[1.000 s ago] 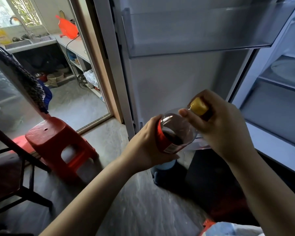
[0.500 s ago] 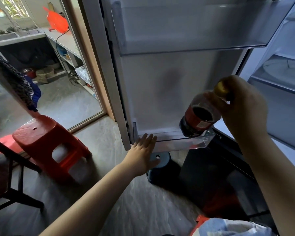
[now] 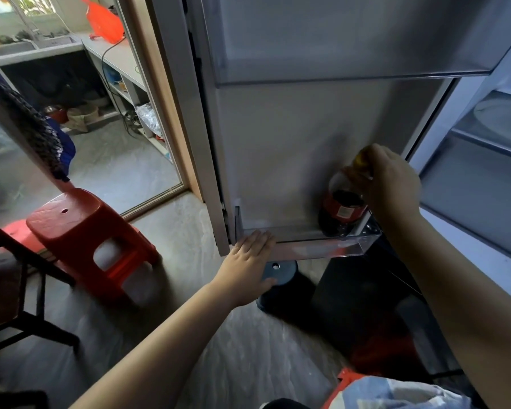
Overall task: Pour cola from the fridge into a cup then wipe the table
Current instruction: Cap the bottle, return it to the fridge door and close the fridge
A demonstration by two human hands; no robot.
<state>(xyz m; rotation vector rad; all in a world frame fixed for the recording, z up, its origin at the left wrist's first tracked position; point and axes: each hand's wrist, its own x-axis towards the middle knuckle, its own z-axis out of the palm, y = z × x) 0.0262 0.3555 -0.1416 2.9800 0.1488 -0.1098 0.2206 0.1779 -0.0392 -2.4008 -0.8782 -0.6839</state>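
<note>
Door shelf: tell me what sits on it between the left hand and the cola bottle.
Nothing. In the head view the clear door shelf is bare from the left hand resting at its left end to the cola bottle, gripped at the cap by the right hand.

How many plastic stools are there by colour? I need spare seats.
Red stools: 1
Blue stools: 1, mostly hidden behind the left hand
Total: 2
</note>
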